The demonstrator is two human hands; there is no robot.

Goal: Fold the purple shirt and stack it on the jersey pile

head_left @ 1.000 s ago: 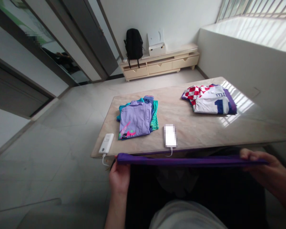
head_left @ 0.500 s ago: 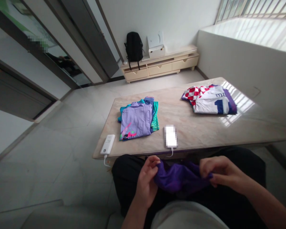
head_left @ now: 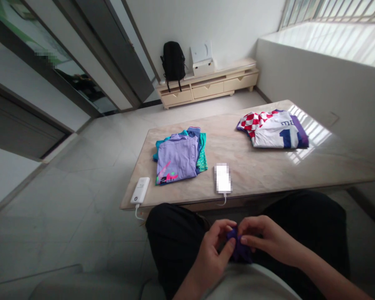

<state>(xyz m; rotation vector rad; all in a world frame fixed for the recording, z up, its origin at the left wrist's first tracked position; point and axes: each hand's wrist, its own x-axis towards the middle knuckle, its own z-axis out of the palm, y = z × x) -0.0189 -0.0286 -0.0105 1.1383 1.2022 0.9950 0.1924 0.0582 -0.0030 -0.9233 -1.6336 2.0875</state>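
Note:
My left hand [head_left: 213, 250] and my right hand [head_left: 264, 239] meet over my lap, both pinching a bunched purple garment [head_left: 237, 249]. Only a small fold of the cloth shows between my fingers. My black trousers lie under it. On the marble table [head_left: 268, 171] in front of me lies a folded pile topped by a lilac shirt [head_left: 177, 157], at the near left. A second pile with a white numbered jersey [head_left: 275, 131] and a red-and-white checked one sits at the far right.
A phone [head_left: 222, 178] on a cable and a white power bank [head_left: 140, 190] lie at the table's near edge. Against the back wall stands a low cabinet [head_left: 208, 86] with a black backpack [head_left: 173, 61] and a white box [head_left: 203, 62].
The purple garment was stretched wide between my hands a second ago. My hands have come together and lowered to my lap, gathering the cloth into a small bunch.

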